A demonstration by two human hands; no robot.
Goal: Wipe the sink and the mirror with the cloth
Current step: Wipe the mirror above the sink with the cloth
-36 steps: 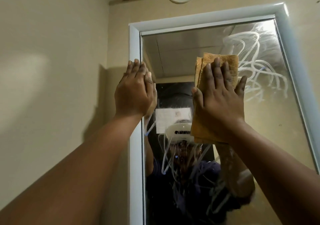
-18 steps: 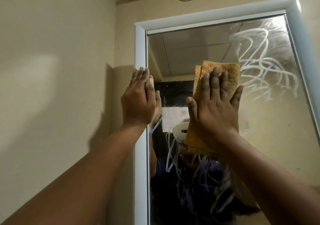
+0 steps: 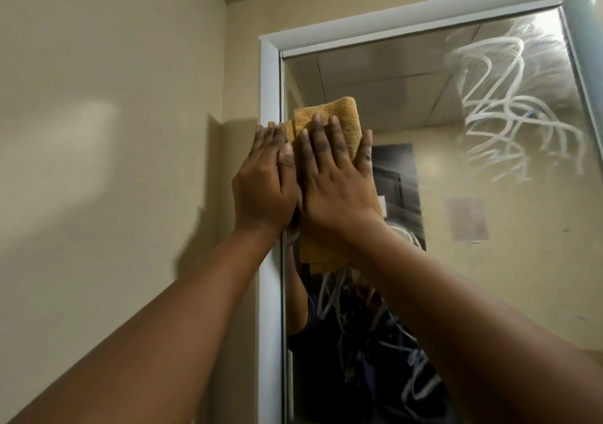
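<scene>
Cloth (image 3: pixel 326 123) slid left to the mirror (image 3: pixel 456 227) edge, meeting left hand (image 3: pixel 264 188); right hand (image 3: pixel 336 188) fingers flat, slightly spread; soap streaks (image 3: pixel 509 110) remain unwiped.

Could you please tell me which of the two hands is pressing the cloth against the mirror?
The right hand, fingers spread flat on the orange cloth against the mirror. The left hand rests bare on the white frame.

Two bare hands reach up to a wall mirror (image 3: pixel 456 195). The right hand (image 3: pixel 336 188) presses a folded orange cloth (image 3: pixel 342 113) flat against the glass, fingers (image 3: pixel 339 139) straight. The left hand (image 3: pixel 261 185) lies flat on the white frame (image 3: pixel 269 309), touching the right. White smears (image 3: pixel 509 110) streak the glass at two o'clock.
</scene>
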